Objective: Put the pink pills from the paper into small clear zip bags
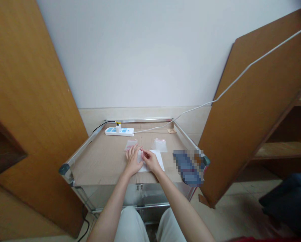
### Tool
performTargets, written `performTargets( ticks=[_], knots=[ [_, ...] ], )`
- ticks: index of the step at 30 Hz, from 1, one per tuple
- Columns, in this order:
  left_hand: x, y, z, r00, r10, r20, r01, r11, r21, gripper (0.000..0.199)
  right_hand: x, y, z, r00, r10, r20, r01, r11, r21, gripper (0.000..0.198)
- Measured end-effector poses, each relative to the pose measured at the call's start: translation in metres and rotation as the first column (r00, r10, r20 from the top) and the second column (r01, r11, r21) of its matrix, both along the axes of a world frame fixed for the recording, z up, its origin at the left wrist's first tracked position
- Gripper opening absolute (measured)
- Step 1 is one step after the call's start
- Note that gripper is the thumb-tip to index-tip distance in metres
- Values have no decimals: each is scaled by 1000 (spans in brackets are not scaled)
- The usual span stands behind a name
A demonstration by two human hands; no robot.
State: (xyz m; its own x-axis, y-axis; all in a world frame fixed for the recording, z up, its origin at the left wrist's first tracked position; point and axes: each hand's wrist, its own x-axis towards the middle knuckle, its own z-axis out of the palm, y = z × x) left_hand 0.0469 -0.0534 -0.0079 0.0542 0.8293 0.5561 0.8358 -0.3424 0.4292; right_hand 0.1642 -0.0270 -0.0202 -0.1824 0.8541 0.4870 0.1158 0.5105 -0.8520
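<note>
My left hand [133,160] lies on the left part of a white sheet [159,158], its fingers stretched out and spread. Close beside it, my right hand [151,159] has thumb and fingers pinched together on what looks like a small clear plastic bag with a pinkish-red edge [141,153]. Much of that bag is hidden by the hands. Just beyond my left fingertips is another clear bag [131,144] with reddish marks. A further clear bag [160,145], with a reddish strip along its top, rests behind the white sheet.
The cardboard-covered table [97,164] has a raised metal rim. At its back left lies a white power strip [119,131] with a plug, its white cable [195,108] running up right. A blurred dark blue item [189,169] is at right. Wooden panels [251,101] flank the table.
</note>
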Motion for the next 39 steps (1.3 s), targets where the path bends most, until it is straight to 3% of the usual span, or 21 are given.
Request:
performTargets(
  ticks=[9, 15, 21, 28, 31, 34, 39],
  knots=[
    [1, 1, -2, 1000, -22, 16, 21, 999, 31, 56, -1, -3, 5, 999, 35, 1, -35, 999, -25, 37],
    [0, 0, -1, 997, -32, 68, 29, 999, 35, 51, 1, -5, 9, 1000, 13, 20, -13, 1000, 21, 26],
    [-2, 3, -4, 992, -6, 128, 6, 1000, -2, 57, 7, 0, 2, 965, -232, -124, 223, 971, -83, 15],
    [-5, 8, -9, 983, -17, 183, 37, 994, -104, 58, 13, 10, 5, 879, -397, -265, 356, 915, -191, 13],
    [-6, 9, -10, 980, -22, 196, 46, 992, -119, 58, 19, 14, 10, 916, -383, -119, 361, 917, -170, 13],
    [-6, 10, -12, 973, -29, 229, 58, 991, -122, 58, 26, 16, 14, 947, -270, 174, 292, 950, -112, 10],
    [-7, 11, -14, 954, -45, 297, 86, 988, -126, 55, 29, 14, 18, 833, -223, 507, 229, 972, 50, 12]
  ],
)
